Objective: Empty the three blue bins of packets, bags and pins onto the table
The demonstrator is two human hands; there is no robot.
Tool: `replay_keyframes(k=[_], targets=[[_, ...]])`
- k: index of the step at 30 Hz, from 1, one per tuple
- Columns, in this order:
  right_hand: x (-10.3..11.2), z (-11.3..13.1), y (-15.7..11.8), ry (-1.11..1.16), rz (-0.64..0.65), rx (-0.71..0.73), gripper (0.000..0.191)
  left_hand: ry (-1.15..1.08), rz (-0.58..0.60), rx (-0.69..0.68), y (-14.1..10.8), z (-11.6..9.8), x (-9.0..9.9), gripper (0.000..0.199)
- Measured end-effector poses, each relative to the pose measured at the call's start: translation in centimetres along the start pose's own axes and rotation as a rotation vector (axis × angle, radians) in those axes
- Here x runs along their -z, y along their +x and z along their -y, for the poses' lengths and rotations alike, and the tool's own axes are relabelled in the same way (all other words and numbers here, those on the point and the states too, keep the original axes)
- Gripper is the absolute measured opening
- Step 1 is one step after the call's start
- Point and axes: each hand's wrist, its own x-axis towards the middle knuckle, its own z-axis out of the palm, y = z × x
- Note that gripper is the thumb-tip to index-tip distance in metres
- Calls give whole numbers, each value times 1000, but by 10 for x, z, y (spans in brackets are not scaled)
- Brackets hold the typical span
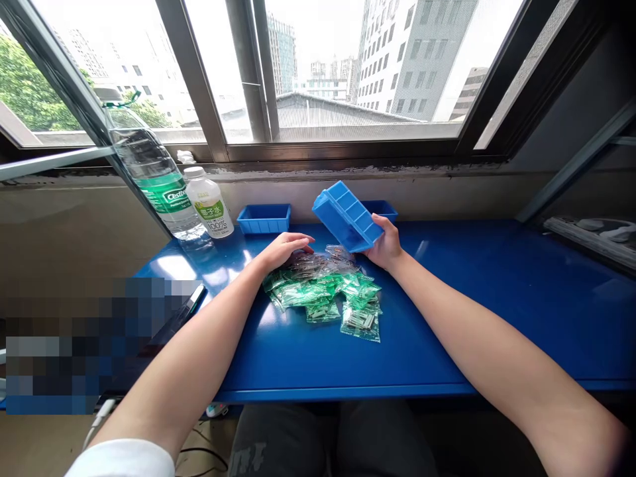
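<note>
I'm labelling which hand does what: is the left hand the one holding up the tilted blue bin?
No, the right hand holds the tilted blue bin, while the left hand is at the pile of small bags.

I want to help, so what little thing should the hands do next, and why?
Probably ease the raised blue bin level and set it down: the right hand holds it tilted by the packets, where the left hand is too.

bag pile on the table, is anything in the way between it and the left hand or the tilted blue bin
Nothing visible. The left hand is at the far left side of the bag pile, and the tilted blue bin, held by the right hand, is at its far edge.
</note>
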Motion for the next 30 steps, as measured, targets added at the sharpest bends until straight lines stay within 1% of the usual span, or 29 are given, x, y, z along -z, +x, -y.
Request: replay_keyframes(k=[1,2,3,6,7,8,10,13,14,16,18,22,24,26,30], targets=[[0,0,-1,-8,8,18,43,-12,-20,-20,0,-1,-2,48],[0,1,-2,-16,16,32,43,-16,-65,-49,1,-1,-3,46],[0,1,-2,-25,25,40,43,-8,-136,-88,1,-1,-5,44],[-2,1,-3,-36,42,44,40,104,-403,-211,3,-2,-9,34],[-3,1,-3,-29,48,43,38,139,-461,-245,4,-3,-10,31],[-3,1,-3,-18,53,41,36,160,-494,-276,4,-3,-10,30],[-5,1,-3,6,63,25,32,176,-492,-343,5,-3,-11,29],[-5,2,-3,21,56,-26,33,250,-431,-432,4,0,-11,23],[-5,3,-3,20,46,-40,33,293,-415,-447,4,1,-10,23],[-5,5,-2,19,21,-61,31,377,-385,-450,5,4,-10,31],[-5,6,-2,19,8,-97,33,447,-375,-443,6,6,-10,39],[-6,7,1,66,25,-151,57,590,-438,-401,8,7,-9,42],[-4,6,2,89,11,-136,62,646,-452,-342,7,6,-8,44],[-2,5,3,90,-19,-104,61,675,-439,-283,6,5,-9,45],[-1,4,2,36,-66,-19,50,675,-398,-205,4,4,-9,43]])
